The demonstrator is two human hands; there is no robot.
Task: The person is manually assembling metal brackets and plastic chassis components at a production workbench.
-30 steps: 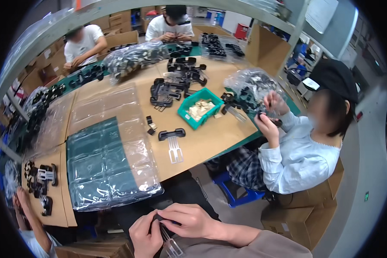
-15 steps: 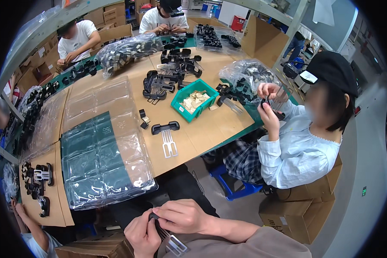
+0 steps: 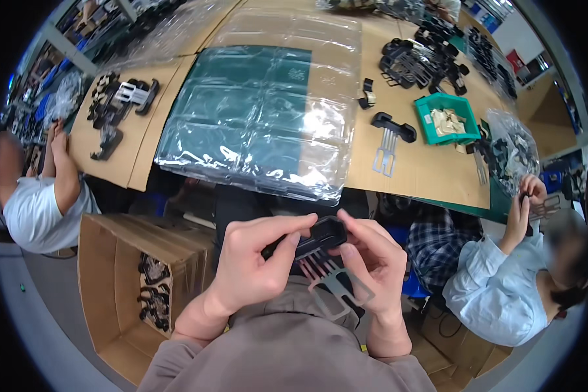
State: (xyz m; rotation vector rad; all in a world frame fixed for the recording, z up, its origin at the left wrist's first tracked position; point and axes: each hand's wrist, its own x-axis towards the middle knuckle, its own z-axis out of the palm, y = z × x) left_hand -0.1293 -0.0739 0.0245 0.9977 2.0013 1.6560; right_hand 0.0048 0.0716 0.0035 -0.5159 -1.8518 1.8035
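Change: our view has tipped down and closer; the hands, earlier at the lower edge, now sit mid-picture.
Meaning: we judge the fitting is under way.
Left hand (image 3: pixel 251 264): pinches the black clip (image 3: pixel 313 236).
Right hand (image 3: pixel 372 261): steadies its metal prongs (image 3: pixel 330 281) above our lap.
Green bin (image 3: pixel 447 117): pale small parts.
Cardboard box (image 3: pixel 121 274): black clips.
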